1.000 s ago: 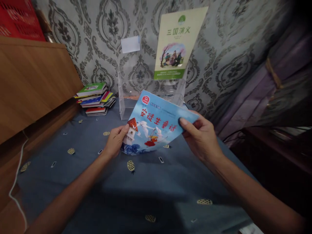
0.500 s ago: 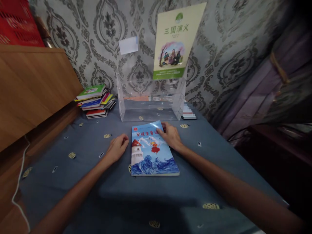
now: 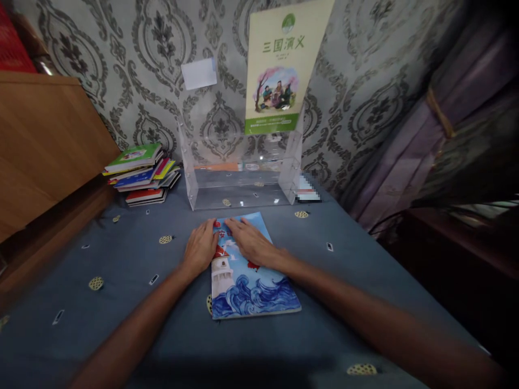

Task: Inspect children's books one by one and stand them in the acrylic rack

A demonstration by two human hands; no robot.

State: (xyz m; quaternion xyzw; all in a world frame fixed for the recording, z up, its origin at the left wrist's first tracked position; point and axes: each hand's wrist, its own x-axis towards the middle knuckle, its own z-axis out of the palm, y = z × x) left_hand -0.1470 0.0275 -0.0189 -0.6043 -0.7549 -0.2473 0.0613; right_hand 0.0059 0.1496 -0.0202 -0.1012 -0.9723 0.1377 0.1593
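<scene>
A blue storybook (image 3: 259, 294) lies closed and face up on the dark blue cloth, its cover showing a white tower and curling waves. My right hand (image 3: 253, 243) rests flat across the upper part of the cover, fingers stretched toward the spine and hiding some of the title. Along the upper left edge of the book is my left hand (image 3: 200, 249), fingers extended, touching that edge. Just behind stands a clear acrylic rack (image 3: 235, 200), with a pale green and cream book (image 3: 275, 59) upright in its top right.
A stack of books (image 3: 141, 173) sits at the back left beside a wooden cabinet (image 3: 48, 146). A white card (image 3: 199, 74) is at the rack's top left. The patterned cloth (image 3: 133, 324) covers the surface. A tied curtain (image 3: 405, 140) hangs at the right.
My right hand has moved left from the book's upper right edge onto its cover. My left hand has uncurled and come against the left edge. The view has shifted slightly.
</scene>
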